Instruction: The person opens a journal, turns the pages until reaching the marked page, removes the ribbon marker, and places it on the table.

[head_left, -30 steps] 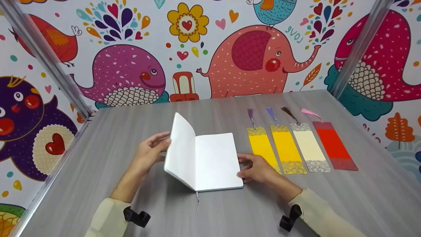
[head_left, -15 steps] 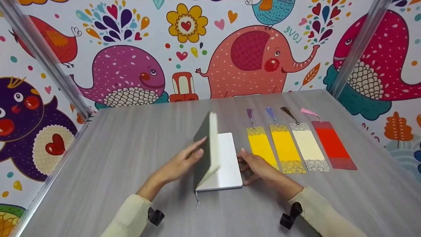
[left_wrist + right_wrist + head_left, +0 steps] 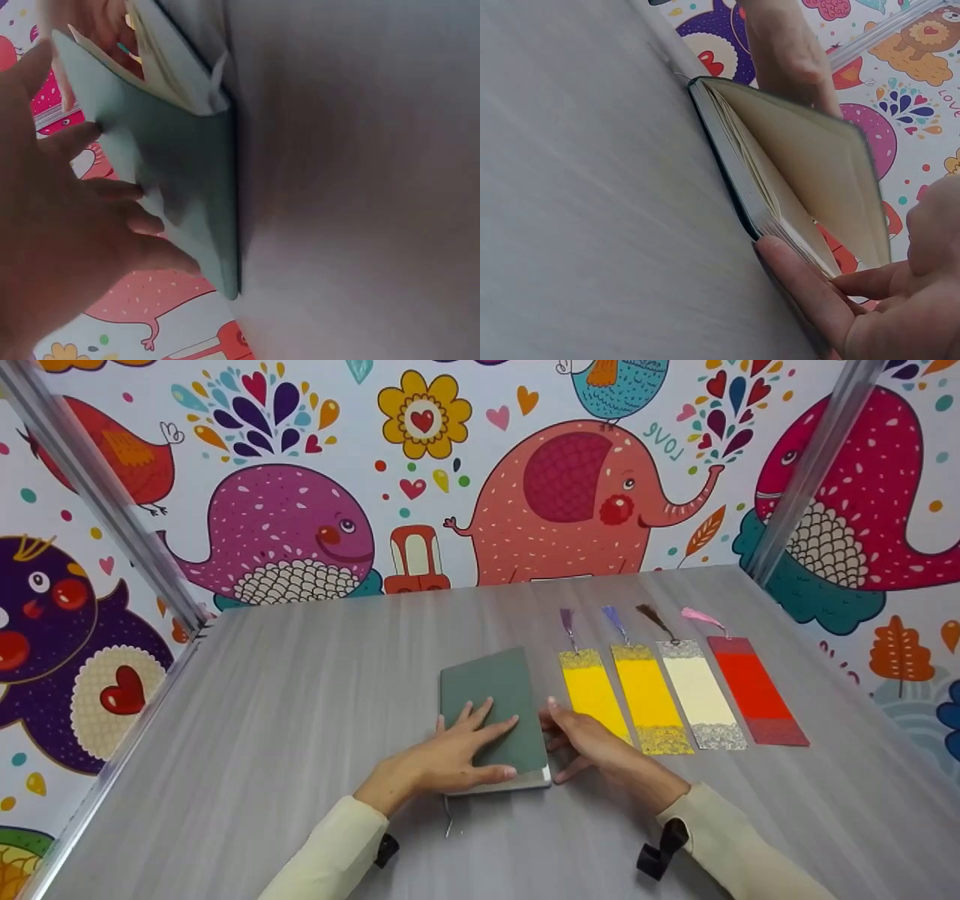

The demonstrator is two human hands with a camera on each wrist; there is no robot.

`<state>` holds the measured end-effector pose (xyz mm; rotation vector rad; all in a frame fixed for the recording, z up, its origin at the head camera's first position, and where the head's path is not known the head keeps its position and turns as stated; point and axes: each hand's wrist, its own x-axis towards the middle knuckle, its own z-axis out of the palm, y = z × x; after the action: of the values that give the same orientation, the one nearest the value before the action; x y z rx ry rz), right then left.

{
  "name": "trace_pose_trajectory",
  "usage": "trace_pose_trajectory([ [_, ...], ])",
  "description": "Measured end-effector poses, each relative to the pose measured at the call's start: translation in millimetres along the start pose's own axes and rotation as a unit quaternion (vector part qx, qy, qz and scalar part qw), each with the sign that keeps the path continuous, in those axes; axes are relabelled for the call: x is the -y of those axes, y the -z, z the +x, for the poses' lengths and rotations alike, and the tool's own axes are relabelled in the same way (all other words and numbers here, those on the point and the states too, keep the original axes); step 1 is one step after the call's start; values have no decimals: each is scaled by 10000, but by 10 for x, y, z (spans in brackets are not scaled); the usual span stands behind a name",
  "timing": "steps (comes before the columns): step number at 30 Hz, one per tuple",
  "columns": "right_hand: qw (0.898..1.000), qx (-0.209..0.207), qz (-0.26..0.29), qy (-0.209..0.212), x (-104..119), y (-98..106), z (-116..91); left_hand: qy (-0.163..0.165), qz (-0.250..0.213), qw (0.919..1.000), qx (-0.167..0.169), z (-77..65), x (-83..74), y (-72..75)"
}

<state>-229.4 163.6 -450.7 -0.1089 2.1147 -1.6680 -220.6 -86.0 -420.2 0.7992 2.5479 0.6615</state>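
Observation:
A notebook with a grey-green cover [image 3: 495,697] lies on the grey table [image 3: 300,720]. Its cover [image 3: 810,157] stands partly raised off the page block [image 3: 739,161] in the right wrist view. My left hand [image 3: 454,754] lies on the cover with fingers spread and straight, also visible as the left hand [image 3: 82,217] over the cover [image 3: 172,157] in the left wrist view. Beside the notebook's right edge is my right hand [image 3: 596,742]; its fingertips touch the page edges, its thumb apart from them. A thin ribbon [image 3: 448,816] hangs out at the spine's near end.
Several tasselled bookmarks lie in a row to the right: a yellow bookmark [image 3: 595,690], another yellow bookmark [image 3: 651,697], a cream bookmark [image 3: 699,694] and a red bookmark [image 3: 757,690]. A wall [image 3: 465,495] printed with cartoon animals stands behind the table.
My left hand has swung the cover, with pages, from the left over to the right, and it now lies on top. The right hand stays at the right edge, its thumb lifted off the page.

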Motion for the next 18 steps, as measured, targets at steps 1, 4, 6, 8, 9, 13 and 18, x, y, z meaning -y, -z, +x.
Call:
trace_pose_trajectory([
  [1, 10000, 2, -6, -16, 3, 0, 1, 12, 107, 9999, 44, 21, -2, -8],
  [4, 9999, -76, -52, -117, 1, -10, 1, 87, 340, 9993, 161, 63, -5, -31],
  [6, 9997, -124, -154, -117, -11, -15, 2, 140, 447, 9987, 206, 78, -11, -44],
  [8, 9993, -151, -339, -73, -22, -19, 2, 168, 521, 9982, 231, 85, -20, -54],
  [9, 9990, -134, -427, -14, -27, -18, -1, 174, 546, 9981, 242, 89, -25, -56],
  [13, 9975, -155, -676, 89, -28, -23, -13, 167, 673, 9973, 243, 105, -41, -68],
  [18, 9966, -365, -736, 35, -6, -62, -22, 243, 761, 9964, 296, 113, -51, -62],
])
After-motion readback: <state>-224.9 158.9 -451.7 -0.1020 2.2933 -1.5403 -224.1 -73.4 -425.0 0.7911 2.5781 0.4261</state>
